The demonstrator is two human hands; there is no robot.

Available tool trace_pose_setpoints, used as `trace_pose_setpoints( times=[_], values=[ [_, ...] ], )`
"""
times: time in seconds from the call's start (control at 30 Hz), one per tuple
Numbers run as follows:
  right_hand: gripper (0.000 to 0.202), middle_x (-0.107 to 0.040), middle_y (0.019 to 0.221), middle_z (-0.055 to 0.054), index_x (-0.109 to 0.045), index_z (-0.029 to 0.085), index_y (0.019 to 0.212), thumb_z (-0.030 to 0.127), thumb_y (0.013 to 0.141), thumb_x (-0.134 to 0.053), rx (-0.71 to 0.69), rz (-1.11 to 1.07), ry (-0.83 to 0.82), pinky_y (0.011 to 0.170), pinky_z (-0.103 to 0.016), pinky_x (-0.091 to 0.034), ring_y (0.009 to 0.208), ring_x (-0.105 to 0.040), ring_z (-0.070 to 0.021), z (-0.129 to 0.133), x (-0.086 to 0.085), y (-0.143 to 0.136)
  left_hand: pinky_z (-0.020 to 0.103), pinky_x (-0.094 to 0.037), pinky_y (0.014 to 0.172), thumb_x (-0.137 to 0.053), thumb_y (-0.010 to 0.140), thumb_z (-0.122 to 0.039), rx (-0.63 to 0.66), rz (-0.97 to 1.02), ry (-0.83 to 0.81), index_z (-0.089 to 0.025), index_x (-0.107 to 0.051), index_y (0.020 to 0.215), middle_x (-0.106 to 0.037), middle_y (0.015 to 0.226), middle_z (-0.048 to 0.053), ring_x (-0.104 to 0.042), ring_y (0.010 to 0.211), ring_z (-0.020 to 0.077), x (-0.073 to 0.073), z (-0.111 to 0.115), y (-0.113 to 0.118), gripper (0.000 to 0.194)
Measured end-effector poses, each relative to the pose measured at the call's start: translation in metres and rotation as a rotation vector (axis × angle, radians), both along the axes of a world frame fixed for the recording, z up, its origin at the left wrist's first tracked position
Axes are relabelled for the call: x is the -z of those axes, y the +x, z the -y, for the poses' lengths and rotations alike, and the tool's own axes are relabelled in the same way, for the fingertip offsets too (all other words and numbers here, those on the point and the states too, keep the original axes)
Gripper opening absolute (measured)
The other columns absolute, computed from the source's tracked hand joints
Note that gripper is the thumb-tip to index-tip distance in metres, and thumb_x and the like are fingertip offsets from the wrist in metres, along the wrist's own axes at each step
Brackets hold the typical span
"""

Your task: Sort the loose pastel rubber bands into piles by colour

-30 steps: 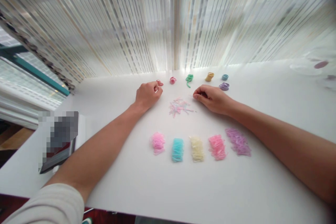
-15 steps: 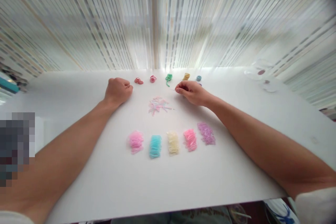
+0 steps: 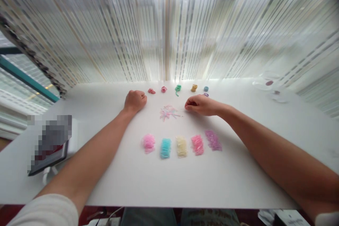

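Note:
My left hand (image 3: 135, 100) rests as a fist on the white table, left of a red coil (image 3: 152, 91); whatever it may hold is hidden. My right hand (image 3: 198, 105) pinches a thin, pale strip just right of the mixed pastel pile (image 3: 168, 112). Behind the hands are a pink-red coil (image 3: 164, 89), a green one (image 3: 178, 88), a yellow one (image 3: 194, 88) and a blue one (image 3: 206, 88). Nearer me lie pink (image 3: 148, 142), turquoise (image 3: 165, 148), cream (image 3: 181, 147), coral pink (image 3: 197, 144) and purple (image 3: 213, 140) bundles.
On the left of the table (image 3: 164, 183) a partly blurred device (image 3: 50, 148) with a white cable stands near my left forearm. Clear round items (image 3: 277, 96) lie at the far right. A striped curtain (image 3: 153, 42) hangs behind the table.
The view has shifted left, so the table items appear farther right and more of the device shows. My right hand has come nearer the pastel pile with its pinch kept.

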State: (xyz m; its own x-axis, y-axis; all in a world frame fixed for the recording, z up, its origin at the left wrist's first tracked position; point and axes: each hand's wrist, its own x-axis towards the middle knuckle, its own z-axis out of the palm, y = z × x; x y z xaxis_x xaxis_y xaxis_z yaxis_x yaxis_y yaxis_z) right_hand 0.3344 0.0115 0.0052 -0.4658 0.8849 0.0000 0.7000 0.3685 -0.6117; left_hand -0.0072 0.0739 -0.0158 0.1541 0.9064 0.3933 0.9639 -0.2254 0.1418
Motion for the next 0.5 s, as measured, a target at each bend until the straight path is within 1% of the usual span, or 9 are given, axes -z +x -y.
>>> trace_pose_setpoints(
  times=[0.1, 0.17, 0.37, 0.5],
  values=[
    [0.019, -0.077, 0.081, -0.004, -0.076, 0.021, 0.088, 0.040, 0.089, -0.072, 0.021, -0.005, 0.019, 0.070, -0.032, -0.050, 0.074, -0.066, -0.0193, -0.002, 0.005, -0.002, 0.041, -0.050, 0.081, -0.050, 0.086, -0.025, -0.021, -0.061, -0.023, -0.021, -0.063, 0.062, -0.074, 0.076, 0.015, -0.068, 0.080, 0.0295, 0.002, 0.002, 0.002, 0.028],
    [0.022, -0.077, 0.081, -0.005, -0.077, 0.020, 0.090, 0.041, 0.087, -0.073, 0.016, -0.019, 0.020, 0.070, -0.033, -0.050, 0.073, -0.067, -0.0197, -0.005, 0.008, -0.001, 0.042, -0.051, 0.081, -0.049, 0.089, -0.026, -0.033, -0.092, -0.038, -0.020, -0.070, 0.069, -0.076, 0.082, 0.016, -0.070, 0.083, 0.0309, 0.003, 0.003, 0.003, 0.029],
    [0.031, -0.079, 0.086, -0.006, -0.081, 0.019, 0.097, 0.045, 0.081, -0.077, -0.032, -0.137, -0.084, 0.072, -0.034, -0.054, 0.077, -0.069, -0.0202, -0.012, 0.013, 0.009, 0.042, -0.052, 0.078, -0.052, 0.090, -0.029, -0.090, -0.135, -0.058, -0.020, -0.076, 0.075, -0.078, 0.086, 0.017, -0.071, 0.084, 0.0315, 0.004, 0.006, 0.004, 0.030],
    [0.030, -0.078, 0.084, -0.006, -0.082, 0.019, 0.096, 0.041, 0.076, -0.081, -0.026, -0.126, -0.119, 0.072, -0.034, -0.053, 0.076, -0.068, -0.0209, -0.013, 0.012, 0.010, 0.045, -0.051, 0.078, -0.050, 0.092, -0.032, -0.163, -0.136, -0.085, -0.017, -0.079, 0.085, -0.077, 0.093, 0.022, -0.071, 0.087, 0.0350, 0.002, 0.007, 0.004, 0.033]
  ],
)
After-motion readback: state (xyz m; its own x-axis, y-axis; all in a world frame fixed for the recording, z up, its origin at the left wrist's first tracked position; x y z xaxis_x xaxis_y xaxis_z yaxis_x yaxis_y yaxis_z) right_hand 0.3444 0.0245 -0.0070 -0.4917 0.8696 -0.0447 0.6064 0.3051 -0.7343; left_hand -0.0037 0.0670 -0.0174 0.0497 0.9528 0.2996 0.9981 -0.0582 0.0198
